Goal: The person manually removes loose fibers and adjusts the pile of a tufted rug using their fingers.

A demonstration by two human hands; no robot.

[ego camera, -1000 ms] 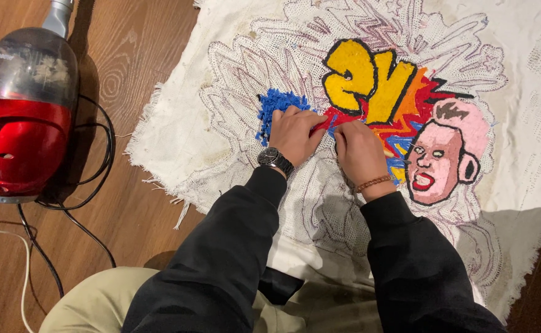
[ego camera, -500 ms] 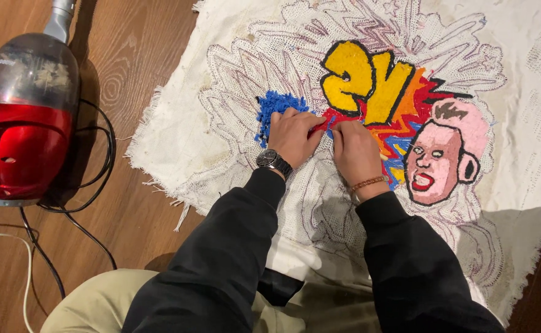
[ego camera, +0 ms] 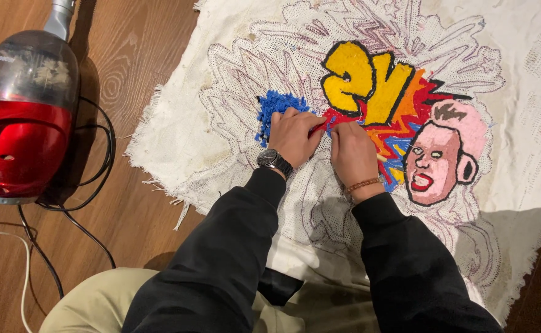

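Little has shifted since the earlier frames; the two hands have stayed side by side on the same spot of the cloth (ego camera: 178, 123), and the view has only crept a touch lower and to the right. The left hand (ego camera: 292, 134) lies knuckles up on the white cloth, just right of the blue patch (ego camera: 276, 106) of tufted yarn, its fingertips bent down onto the fabric at the edge of the red yarn; the fingers are curled close together, pinched narrow, and something red shows at their tips, though I cannot tell whether it is held or only touched. The right hand (ego camera: 352, 151) sits just beside it, nearly touching, its fingers also drawn in and pressed to the cloth below the yellow shapes (ego camera: 360, 80); a thin pale stick (ego camera: 381, 158) pokes out past its side, so it seems to hold a slim tool, but the grip itself is hidden under the hand. A dark watch (ego camera: 274, 161) sits on the left wrist and a beaded bracelet (ego camera: 363, 184) on the right; both arms wear black sleeves (ego camera: 221, 259). The cloth lies flat on the wooden floor (ego camera: 128, 68), its edges frayed, with a pink face (ego camera: 436, 161) worked to the right of the hands. A red vacuum cleaner (ego camera: 20, 123) stands on the floor well to the left, its black cord (ego camera: 100, 166) looping beside it.
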